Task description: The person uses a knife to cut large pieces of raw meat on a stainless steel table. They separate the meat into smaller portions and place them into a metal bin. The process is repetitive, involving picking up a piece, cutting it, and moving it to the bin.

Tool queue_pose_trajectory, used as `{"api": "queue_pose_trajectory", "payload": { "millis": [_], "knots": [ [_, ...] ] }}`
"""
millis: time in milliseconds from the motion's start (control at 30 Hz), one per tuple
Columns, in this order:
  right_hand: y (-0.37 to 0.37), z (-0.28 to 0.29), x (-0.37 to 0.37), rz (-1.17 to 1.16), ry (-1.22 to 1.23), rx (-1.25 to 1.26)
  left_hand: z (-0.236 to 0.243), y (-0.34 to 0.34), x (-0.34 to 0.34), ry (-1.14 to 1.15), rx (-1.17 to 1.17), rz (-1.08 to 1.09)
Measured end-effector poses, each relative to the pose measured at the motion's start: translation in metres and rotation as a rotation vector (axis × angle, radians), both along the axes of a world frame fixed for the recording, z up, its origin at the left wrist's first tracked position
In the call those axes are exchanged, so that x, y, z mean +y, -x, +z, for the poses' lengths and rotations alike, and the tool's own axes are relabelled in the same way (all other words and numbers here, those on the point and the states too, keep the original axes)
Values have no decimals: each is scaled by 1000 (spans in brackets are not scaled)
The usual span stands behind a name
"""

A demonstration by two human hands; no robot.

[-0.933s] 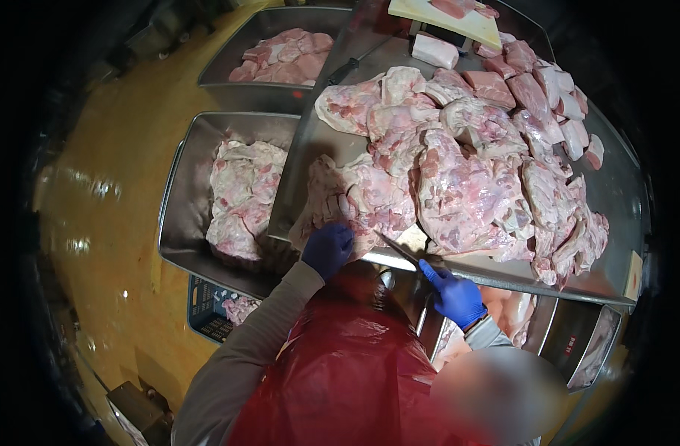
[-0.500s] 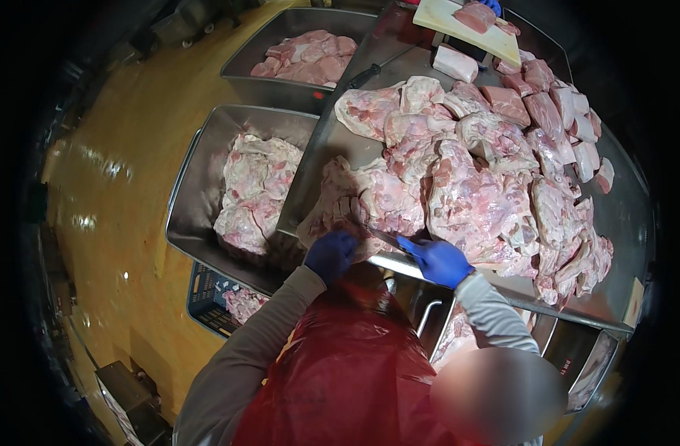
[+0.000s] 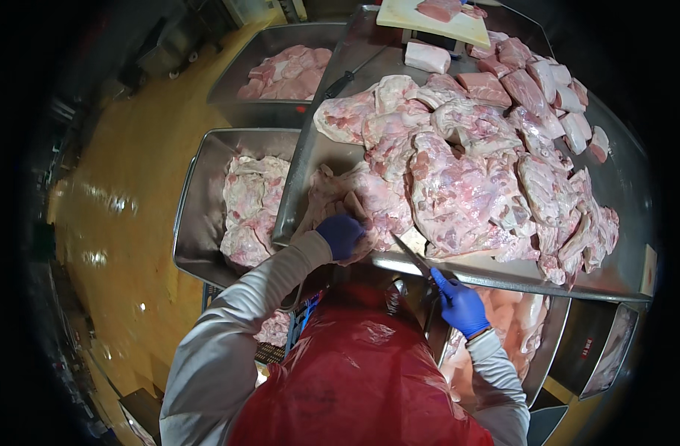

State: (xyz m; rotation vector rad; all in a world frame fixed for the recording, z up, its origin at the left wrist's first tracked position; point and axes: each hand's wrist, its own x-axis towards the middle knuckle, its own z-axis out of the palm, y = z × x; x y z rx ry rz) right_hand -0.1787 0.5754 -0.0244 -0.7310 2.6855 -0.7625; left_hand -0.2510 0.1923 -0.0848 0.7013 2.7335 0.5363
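My left hand (image 3: 341,236), in a blue glove, is closed on the near edge of a fatty slab of raw meat (image 3: 336,195) at the table's left corner. My right hand (image 3: 462,303), also gloved in blue, grips a knife (image 3: 413,255). Its blade points up and left over the table's front edge, its tip beside the slab and apart from my left hand. Large raw meat slabs (image 3: 459,193) spread across the steel table (image 3: 615,178) to the right. The left fingertips are partly hidden.
A steel bin (image 3: 199,189) of meat stands left of the table, another bin (image 3: 221,88) behind it. On the table lie a black-handled rod (image 3: 341,83), pink meat blocks (image 3: 526,93) and a pale cutting board (image 3: 429,24). Below, a bin (image 3: 555,342) holds more meat.
My right hand has drawn back, down and right, taking the knife away from the slab. My left hand still holds the slab. The whole view has shifted a little.
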Motion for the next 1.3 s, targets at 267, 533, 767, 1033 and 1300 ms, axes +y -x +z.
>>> {"api": "queue_pose_trajectory", "payload": {
  "millis": [267,533,767,1033,1300],
  "knots": [
    [0,-5,-66,10,111,-144,40,12,-29,-168,103,24],
    [86,2,-138,-53,324,-763,60,88,-3,130,-45,-414],
    [65,24,-119,-171,262,-1004,42,102,-7,-47,-84,-296],
    [73,15,-198,-47,154,-820,59,88,-39,-311,12,-125],
    [32,20,-88,-124,336,-889,157,-132,-172,-973,393,1003]
  ]
}}
